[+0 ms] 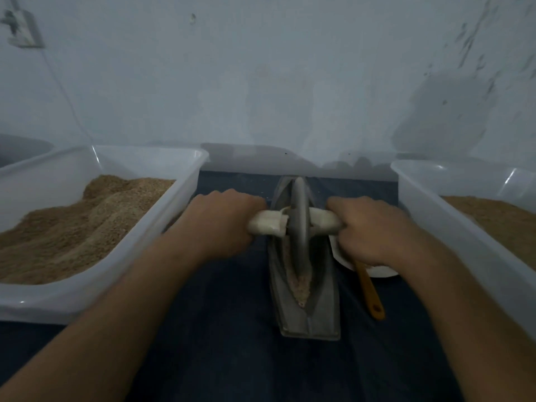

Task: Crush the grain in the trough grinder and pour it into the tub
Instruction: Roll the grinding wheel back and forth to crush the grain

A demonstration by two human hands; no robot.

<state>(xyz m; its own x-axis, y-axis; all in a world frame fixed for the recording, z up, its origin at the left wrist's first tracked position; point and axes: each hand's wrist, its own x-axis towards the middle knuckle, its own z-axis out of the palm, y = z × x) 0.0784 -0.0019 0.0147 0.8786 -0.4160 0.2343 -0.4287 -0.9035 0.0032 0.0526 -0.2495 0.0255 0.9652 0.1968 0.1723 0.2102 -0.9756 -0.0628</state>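
**Inspector:** Crushing is the step under way, by the inspector's reading. The trough grinder [307,288], a narrow boat-shaped metal channel, lies lengthwise on the dark cloth [226,338]. Its thin grey wheel [300,224] stands upright in the groove.

**Clerk:** And the hands?

**Inspector:** The person's left hand [223,221] has its fingers curled round the pale axle handle [268,224] left of the wheel. The right hand [368,230] is closed round the matching stub on the wheel's other side. Both grips appear firm and full.

**Clerk:** State of the grain?

**Inspector:** A strip of grain [298,282] sits in the groove on the near side of the wheel, pinkish-tan and granular. It looks only partly broken down, though blur forbids certainty. Nothing indicates pouring has begun for this batch: the grinder rests flat on the cloth.

**Clerk:** Surroundings?

**Inspector:** Left of the grinder stands a translucent plastic tub [185,198] heaped with sandy brown meal, ridged and uneven. Right of the grinder a second tub [429,204] holds a flatter, similar fill. Which tub is to receive the grain cannot be told. Just right of the grinder lies a white dish [374,271], with an orange-handled utensil [371,294] reaching from it.
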